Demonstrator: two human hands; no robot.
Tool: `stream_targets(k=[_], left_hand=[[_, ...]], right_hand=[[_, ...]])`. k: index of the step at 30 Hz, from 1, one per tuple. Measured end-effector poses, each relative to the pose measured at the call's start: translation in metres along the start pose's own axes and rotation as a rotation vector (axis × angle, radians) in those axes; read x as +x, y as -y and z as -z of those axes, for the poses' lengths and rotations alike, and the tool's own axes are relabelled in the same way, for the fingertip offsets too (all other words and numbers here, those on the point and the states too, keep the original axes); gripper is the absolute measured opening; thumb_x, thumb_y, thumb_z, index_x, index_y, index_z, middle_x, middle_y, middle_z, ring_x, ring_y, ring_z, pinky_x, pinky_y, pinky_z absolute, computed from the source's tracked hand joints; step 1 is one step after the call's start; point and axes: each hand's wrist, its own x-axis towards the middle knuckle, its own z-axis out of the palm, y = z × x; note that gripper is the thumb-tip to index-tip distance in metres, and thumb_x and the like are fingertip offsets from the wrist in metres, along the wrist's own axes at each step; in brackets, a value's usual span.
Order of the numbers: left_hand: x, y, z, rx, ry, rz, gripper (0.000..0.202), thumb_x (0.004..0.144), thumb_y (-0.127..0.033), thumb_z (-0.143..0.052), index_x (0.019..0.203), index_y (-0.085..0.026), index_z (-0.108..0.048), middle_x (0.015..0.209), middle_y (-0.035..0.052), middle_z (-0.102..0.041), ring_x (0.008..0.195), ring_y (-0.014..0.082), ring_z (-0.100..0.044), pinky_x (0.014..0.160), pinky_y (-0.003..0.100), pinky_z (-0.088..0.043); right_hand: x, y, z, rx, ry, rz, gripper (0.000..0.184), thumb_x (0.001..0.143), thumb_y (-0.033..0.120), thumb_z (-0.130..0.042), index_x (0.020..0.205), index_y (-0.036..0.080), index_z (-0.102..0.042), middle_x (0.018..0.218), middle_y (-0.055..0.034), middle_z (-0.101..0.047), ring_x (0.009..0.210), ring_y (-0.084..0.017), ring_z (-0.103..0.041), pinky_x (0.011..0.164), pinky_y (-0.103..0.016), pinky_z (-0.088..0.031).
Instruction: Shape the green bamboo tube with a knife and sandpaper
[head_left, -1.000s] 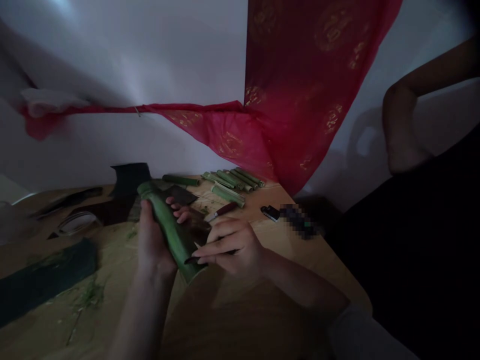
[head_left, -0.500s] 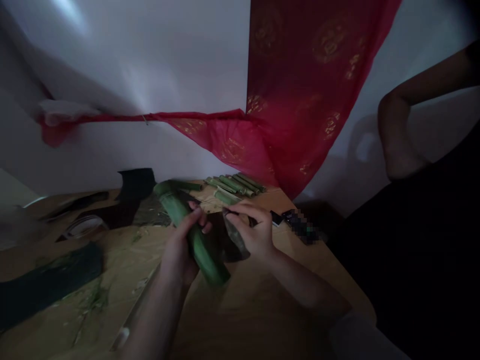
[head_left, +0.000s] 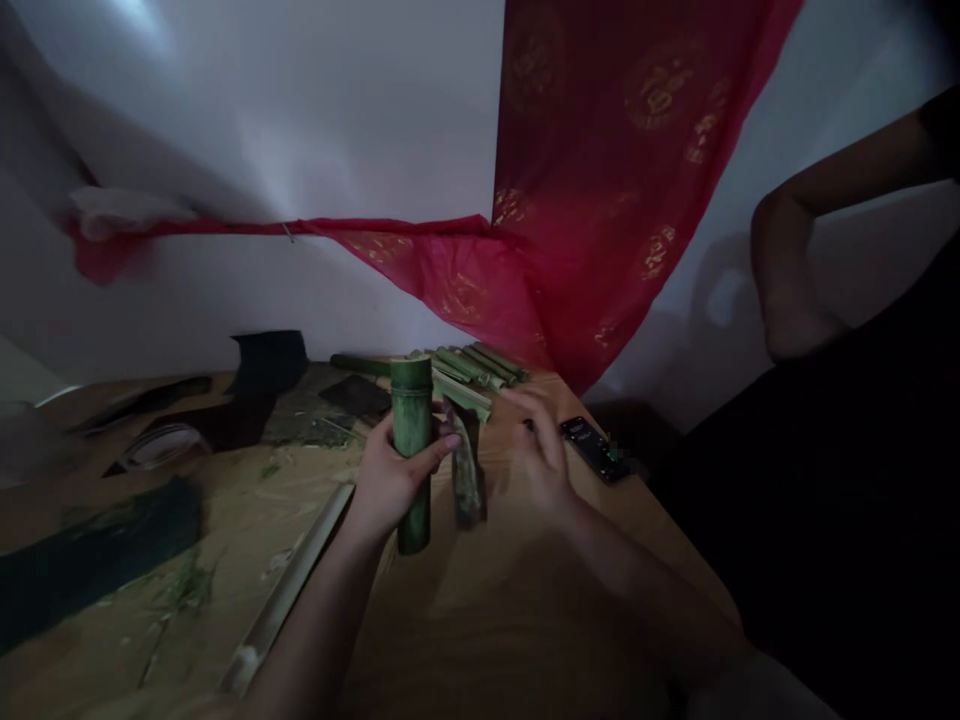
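My left hand [head_left: 394, 475] is wrapped around a green bamboo tube [head_left: 412, 425], which stands upright in my grip above the table. By that hand's thumb hangs a thin, dark, mottled strip [head_left: 469, 475], bent like a worn piece of sandpaper. The thumb tip overlaps its upper part, though whether the fingers pinch it is hard to see. To the right, my right hand [head_left: 546, 455] is blurred, with its fingers apart and nothing in them. A gap lies between it and the strip.
Several cut bamboo pieces [head_left: 480, 365] lie at the table's back edge. A phone [head_left: 596, 447] rests at the right edge. Dark sheets [head_left: 105, 555] and a split bamboo length [head_left: 289, 590] lie on the left. Another person's arm [head_left: 795, 260] is at the right.
The bamboo tube has turned from slanting to upright. My right hand has let go of the dark strip and moved right, and the strip now hangs beside my left thumb.
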Motion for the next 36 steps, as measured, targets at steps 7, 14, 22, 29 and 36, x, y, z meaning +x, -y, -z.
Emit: stream_targets(k=[7, 14, 22, 29, 36], left_hand=[[0.004, -0.011, 0.013, -0.178, -0.149, -0.025, 0.038, 0.055, -0.023, -0.09, 0.085, -0.015, -0.068, 0.069, -0.002, -0.063, 0.052, 0.008, -0.051, 0.047, 0.018, -0.041], [0.007, -0.011, 0.024, -0.12, -0.181, -0.06, 0.035, 0.057, -0.024, -0.089, 0.084, -0.016, -0.068, 0.07, -0.0016, -0.063, 0.056, 0.0095, -0.054, 0.051, 0.018, -0.045], [0.001, 0.009, -0.003, 0.015, -0.024, 0.04, 0.039, 0.056, -0.03, -0.091, 0.085, -0.015, -0.071, 0.073, 0.0016, -0.068, 0.064, 0.0147, -0.061, 0.061, 0.024, -0.049], [0.0, 0.004, -0.004, -0.046, -0.052, -0.015, 0.034, 0.055, -0.023, -0.091, 0.081, -0.015, -0.069, 0.073, 0.0007, -0.067, 0.062, 0.0128, -0.059, 0.059, 0.022, -0.049], [0.015, -0.028, 0.022, -0.825, -0.077, 0.149, 0.041, 0.099, -0.05, -0.045, 0.076, -0.017, -0.051, 0.055, -0.0058, -0.04, 0.042, 0.0056, -0.038, 0.039, 0.016, -0.038]], right_hand=[[-0.058, -0.123, 0.151, -1.128, 0.084, -0.303, 0.037, 0.096, 0.037, -0.045, 0.116, 0.019, -0.07, 0.13, -0.0186, -0.049, 0.118, -0.033, -0.047, 0.096, -0.051, -0.041], [-0.083, -0.132, 0.159, -1.1, 0.258, -0.326, 0.037, 0.096, 0.042, -0.045, 0.12, 0.024, -0.067, 0.136, -0.0167, -0.049, 0.123, -0.036, -0.047, 0.099, -0.058, -0.04], [-0.03, -0.013, 0.028, 0.227, 0.373, -0.148, 0.087, 0.083, 0.068, -0.061, 0.153, 0.031, -0.024, 0.157, -0.0107, -0.035, 0.146, -0.03, -0.034, 0.119, -0.048, -0.032], [0.012, 0.027, -0.047, 0.438, 0.201, -0.292, 0.043, 0.081, 0.041, -0.075, 0.117, 0.021, -0.065, 0.118, -0.0066, -0.071, 0.112, -0.021, -0.066, 0.103, -0.037, -0.05], [0.011, 0.036, -0.057, 0.262, 0.267, 0.195, 0.017, 0.089, 0.03, -0.071, 0.104, 0.023, -0.074, 0.094, -0.0032, -0.076, 0.088, -0.017, -0.068, 0.092, -0.035, -0.054]])
